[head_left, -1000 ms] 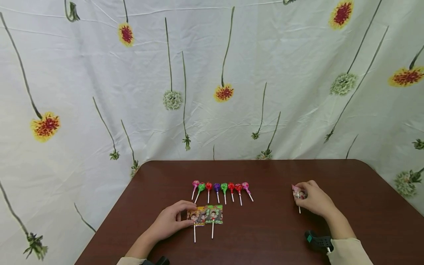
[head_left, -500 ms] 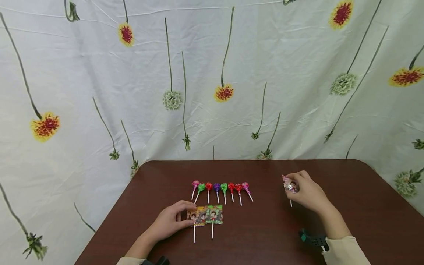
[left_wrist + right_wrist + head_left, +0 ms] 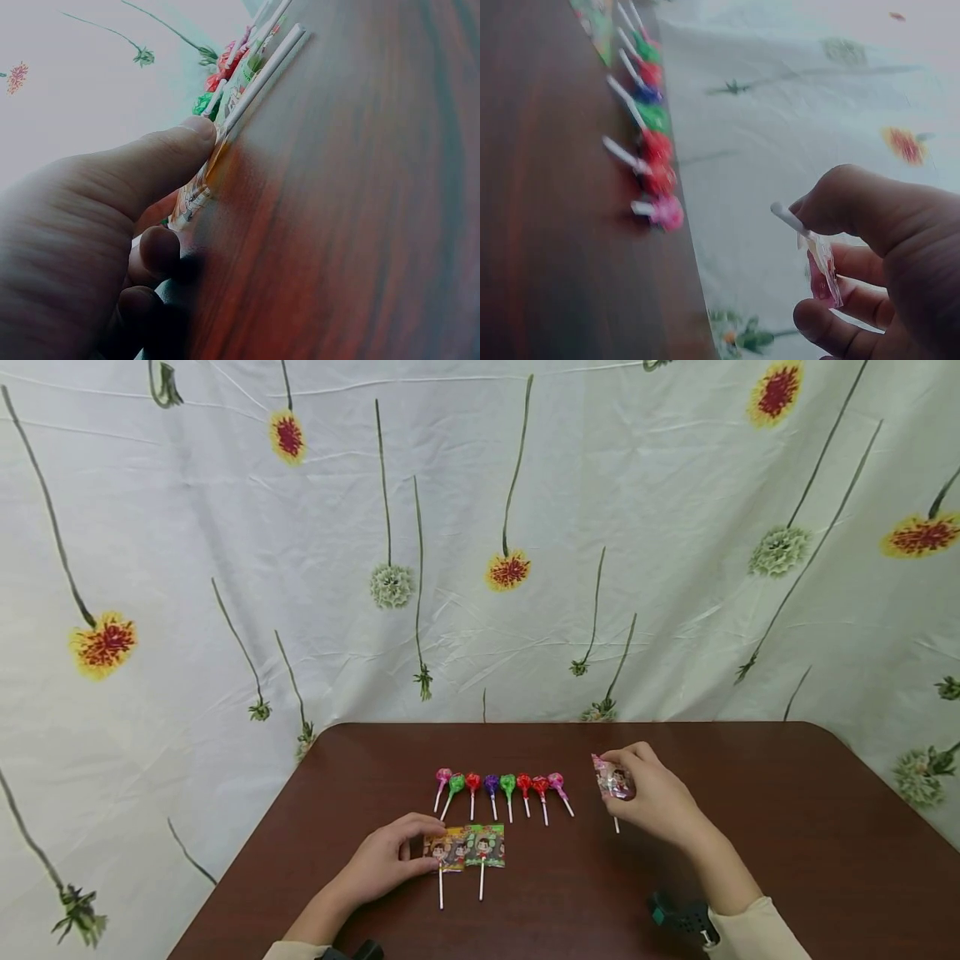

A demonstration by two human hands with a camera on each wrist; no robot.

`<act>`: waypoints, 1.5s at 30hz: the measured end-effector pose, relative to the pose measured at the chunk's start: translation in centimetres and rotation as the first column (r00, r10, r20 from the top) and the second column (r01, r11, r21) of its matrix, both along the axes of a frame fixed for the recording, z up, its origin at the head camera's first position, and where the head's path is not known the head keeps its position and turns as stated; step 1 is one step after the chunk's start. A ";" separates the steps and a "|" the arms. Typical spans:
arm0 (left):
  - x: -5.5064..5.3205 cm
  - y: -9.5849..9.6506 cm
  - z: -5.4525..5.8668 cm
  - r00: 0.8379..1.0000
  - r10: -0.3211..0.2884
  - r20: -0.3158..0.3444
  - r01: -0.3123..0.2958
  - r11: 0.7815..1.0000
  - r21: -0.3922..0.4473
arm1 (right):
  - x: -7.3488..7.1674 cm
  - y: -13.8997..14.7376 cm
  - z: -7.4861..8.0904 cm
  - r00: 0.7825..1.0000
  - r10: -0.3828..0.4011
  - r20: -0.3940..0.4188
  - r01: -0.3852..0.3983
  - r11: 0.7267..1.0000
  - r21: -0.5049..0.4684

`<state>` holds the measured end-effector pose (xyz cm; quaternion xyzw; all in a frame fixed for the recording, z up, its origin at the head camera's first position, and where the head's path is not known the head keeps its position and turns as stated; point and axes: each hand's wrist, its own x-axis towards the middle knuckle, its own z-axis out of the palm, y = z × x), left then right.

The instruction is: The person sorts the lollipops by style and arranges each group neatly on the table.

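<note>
My left hand [image 3: 390, 858] rests at the near left and pinches the edge of an orange-wrapped flat lollipop [image 3: 452, 852] that lies on the table. Right beside it lies a green-wrapped lollipop [image 3: 484, 845], its white stick toward me. In my right hand [image 3: 651, 792] a pink-wrapped lollipop [image 3: 612, 781] is pinched between thumb and fingers, stick pointing down. The right wrist view shows that pink wrapper [image 3: 823, 277] partly hidden by the fingers. Behind the flat lollipops runs a row of several round lollipops [image 3: 507, 783] in pink, green, red and purple.
Everything lies on a dark brown table [image 3: 555, 902] with rounded far corners. A white cloth with printed flowers [image 3: 465, 635] hangs behind the far edge. A dark band [image 3: 678, 917] is on my right wrist.
My right hand has moved left with the pink-wrapped lollipop, toward the row of round lollipops. The left hand and the lollipops on the table stay in place.
</note>
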<state>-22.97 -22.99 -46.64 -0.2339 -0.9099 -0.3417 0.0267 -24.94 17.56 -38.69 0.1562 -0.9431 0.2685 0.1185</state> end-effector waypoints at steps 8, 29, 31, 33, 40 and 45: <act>0.0 0.0 0.0 1.000 0.001 -0.007 -0.001 1.000 0.000 | 0.8 -3.1 -0.4 0.998 0.058 0.016 -0.058 0.998 0.001; 0.1 0.0 0.1 1.000 0.006 -0.004 -0.006 1.000 -0.001 | 2.4 -8.7 -3.3 0.981 0.196 0.012 -0.196 0.971 0.135; 0.1 0.0 0.1 1.000 0.009 0.001 -0.009 1.000 0.000 | 2.5 -8.9 -3.6 0.977 0.213 0.000 -0.211 0.967 0.145; 0.1 0.1 0.1 1.000 0.010 0.003 -0.010 1.000 0.000 | 2.6 -9.1 -3.8 0.974 0.225 0.003 -0.223 0.963 0.153; 0.1 0.1 0.2 1.000 0.007 -0.005 -0.007 1.000 0.000 | 2.6 -9.6 -4.7 0.969 0.244 0.046 -0.248 0.954 0.170; 0.2 0.1 0.2 1.000 0.015 0.005 -0.015 1.000 -0.004 | 2.9 -9.8 -5.3 0.965 0.256 0.055 -0.262 0.948 0.182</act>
